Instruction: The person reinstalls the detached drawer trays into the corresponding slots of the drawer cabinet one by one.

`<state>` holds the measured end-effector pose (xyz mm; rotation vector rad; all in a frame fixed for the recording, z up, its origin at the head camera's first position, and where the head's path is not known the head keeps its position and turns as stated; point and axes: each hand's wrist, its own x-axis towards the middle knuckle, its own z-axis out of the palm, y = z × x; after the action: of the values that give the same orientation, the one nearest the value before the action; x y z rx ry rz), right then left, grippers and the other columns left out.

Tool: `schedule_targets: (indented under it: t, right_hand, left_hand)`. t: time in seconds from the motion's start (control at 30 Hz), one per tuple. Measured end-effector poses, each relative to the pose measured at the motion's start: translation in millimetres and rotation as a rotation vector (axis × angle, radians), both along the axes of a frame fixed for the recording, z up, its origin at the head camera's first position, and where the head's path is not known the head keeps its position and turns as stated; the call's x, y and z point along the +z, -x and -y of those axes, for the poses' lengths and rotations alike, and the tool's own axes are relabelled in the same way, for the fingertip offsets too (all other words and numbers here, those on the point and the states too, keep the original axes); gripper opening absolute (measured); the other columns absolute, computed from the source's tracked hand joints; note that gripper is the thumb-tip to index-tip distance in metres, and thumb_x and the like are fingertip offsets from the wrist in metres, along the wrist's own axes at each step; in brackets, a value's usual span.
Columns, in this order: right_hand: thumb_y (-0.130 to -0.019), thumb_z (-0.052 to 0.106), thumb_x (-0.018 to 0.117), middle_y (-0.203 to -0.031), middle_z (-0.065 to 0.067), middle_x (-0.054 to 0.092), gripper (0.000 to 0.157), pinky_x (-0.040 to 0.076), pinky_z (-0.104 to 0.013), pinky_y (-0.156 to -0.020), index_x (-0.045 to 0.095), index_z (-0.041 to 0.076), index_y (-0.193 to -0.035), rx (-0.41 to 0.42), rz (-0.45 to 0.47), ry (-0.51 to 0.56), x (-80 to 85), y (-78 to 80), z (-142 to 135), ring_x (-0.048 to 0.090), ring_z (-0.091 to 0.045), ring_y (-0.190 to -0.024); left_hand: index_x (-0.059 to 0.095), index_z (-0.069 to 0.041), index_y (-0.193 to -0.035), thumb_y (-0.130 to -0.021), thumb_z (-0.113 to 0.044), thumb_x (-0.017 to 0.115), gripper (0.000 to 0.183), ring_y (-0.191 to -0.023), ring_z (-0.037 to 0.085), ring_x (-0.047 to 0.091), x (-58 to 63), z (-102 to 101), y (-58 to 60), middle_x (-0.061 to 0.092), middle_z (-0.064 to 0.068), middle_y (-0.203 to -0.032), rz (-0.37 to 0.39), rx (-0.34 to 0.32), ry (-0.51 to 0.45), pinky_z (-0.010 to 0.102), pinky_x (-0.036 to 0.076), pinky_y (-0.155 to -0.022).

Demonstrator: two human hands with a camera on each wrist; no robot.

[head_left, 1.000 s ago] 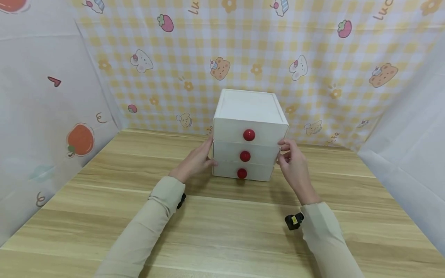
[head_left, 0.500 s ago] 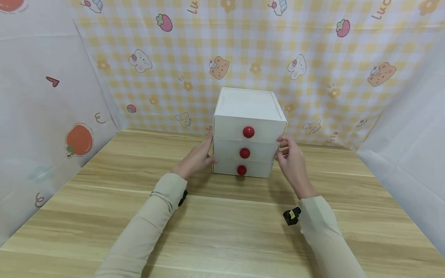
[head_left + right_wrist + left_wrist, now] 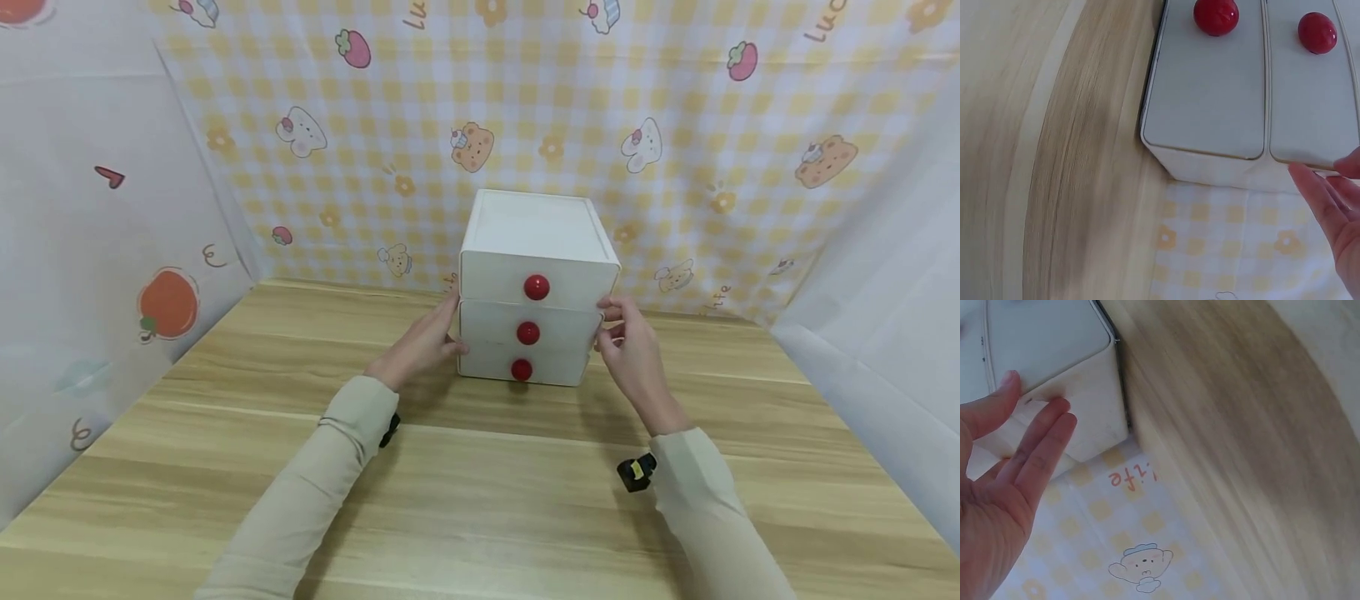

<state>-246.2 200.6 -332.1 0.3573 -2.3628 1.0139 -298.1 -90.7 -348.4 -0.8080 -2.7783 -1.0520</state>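
A white drawer unit (image 3: 495,325) with three stacked drawers and red round knobs stands at the back of the wooden table, its drawer fronts flush. My left hand (image 3: 415,348) rests against its left side, fingers extended along the side wall and thumb (image 3: 1007,387) by the front edge. On the opposite side my right hand (image 3: 636,362) touches the right edge at the middle drawer, its fingers loosely bent. In the right wrist view, the fingertips (image 3: 1300,172) sit right at the drawer's edge, away from the knobs (image 3: 1216,14).
The wooden table (image 3: 465,508) stretches toward me in front of the unit. Behind hangs a yellow checked cloth (image 3: 555,100) with cartoon prints. White cloth walls (image 3: 60,275) stand at the left and right. Small black devices (image 3: 637,472) sit at both wrists.
The drawer unit has shifted slightly toward the back cloth, both hands staying against its sides. Between half a second ago and now hardly anything differs.
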Motion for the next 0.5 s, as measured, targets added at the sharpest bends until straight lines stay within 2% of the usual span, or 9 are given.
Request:
schedule_targets:
  t: [0.07,0.13,0.2,0.27,0.3,0.4,0.5]
  right_hand:
    - [-0.087,-0.005,0.051,-0.103,-0.022,0.060,0.032,0.055,-0.029,-0.062,0.049,0.001,-0.118,0.026,0.019,-0.016,0.5,-1.8,-1.4,0.064,-0.031,-0.078]
    - [-0.087,-0.004,0.050,-0.109,-0.024,0.059,0.034,0.057,-0.035,-0.065,0.048,0.001,-0.121,0.052,0.039,-0.042,0.4,-4.1,-2.7,0.065,-0.033,-0.083]
    - [-0.089,-0.002,0.051,-0.114,-0.025,0.057,0.038,0.057,-0.040,-0.071,0.045,0.001,-0.126,0.064,0.055,-0.096,0.3,-7.4,-3.7,0.064,-0.035,-0.090]
    - [-0.089,0.000,0.051,-0.118,-0.026,0.054,0.042,0.055,-0.044,-0.077,0.042,0.000,-0.131,0.073,0.056,-0.155,0.6,-11.5,-3.8,0.061,-0.037,-0.097]
    - [-0.089,0.000,0.052,-0.120,-0.026,0.052,0.044,0.054,-0.045,-0.080,0.041,-0.001,-0.132,0.073,0.046,-0.187,0.9,-14.0,-3.7,0.059,-0.038,-0.100]
    - [-0.088,0.000,0.055,-0.118,-0.026,0.051,0.046,0.050,-0.049,-0.086,0.041,-0.006,-0.131,0.070,-0.047,-0.283,2.1,-22.5,-2.6,0.054,-0.041,-0.104]
    - [-0.083,-0.002,0.060,-0.113,-0.028,0.053,0.043,0.048,-0.050,-0.086,0.047,-0.011,-0.124,0.066,-0.204,-0.386,2.7,-29.8,-0.8,0.052,-0.041,-0.103]
  left_hand:
    - [-0.024,-0.031,-0.143,-0.082,-0.008,0.069,0.113,-0.093,0.024,0.063,2.0,0.1,-1.9,-0.003,0.003,-0.157,0.022,0.000,0.007,0.033,0.052,-0.085]
    - [-0.027,-0.026,-0.142,-0.085,-0.013,0.067,0.111,-0.117,0.029,0.053,4.6,0.5,-4.8,-0.007,0.006,-0.157,0.033,-0.007,0.026,0.038,0.044,-0.099]
    - [-0.029,-0.021,-0.141,-0.087,-0.018,0.065,0.110,-0.136,0.029,0.031,7.6,0.5,-8.6,-0.013,0.007,-0.155,0.035,-0.011,0.050,0.041,0.031,-0.111]
    - [-0.029,-0.017,-0.142,-0.089,-0.022,0.062,0.105,-0.143,0.026,0.007,10.7,0.9,-13.9,-0.016,0.007,-0.154,0.026,-0.001,0.076,0.041,0.016,-0.116]
    - [-0.027,-0.016,-0.142,-0.091,-0.025,0.059,0.101,-0.144,0.025,0.002,12.4,1.2,-16.9,-0.016,0.007,-0.154,0.016,0.008,0.093,0.041,0.011,-0.117]
    - [-0.019,-0.010,-0.145,-0.095,-0.029,0.051,0.088,-0.144,0.026,0.005,16.9,2.7,-27.8,-0.009,0.009,-0.155,-0.033,0.040,0.133,0.041,0.011,-0.117]
    - [-0.012,-0.006,-0.147,-0.099,-0.032,0.042,0.077,-0.143,0.029,0.011,20.9,4.8,-40.8,0.000,0.013,-0.156,-0.110,0.065,0.173,0.043,0.014,-0.117]
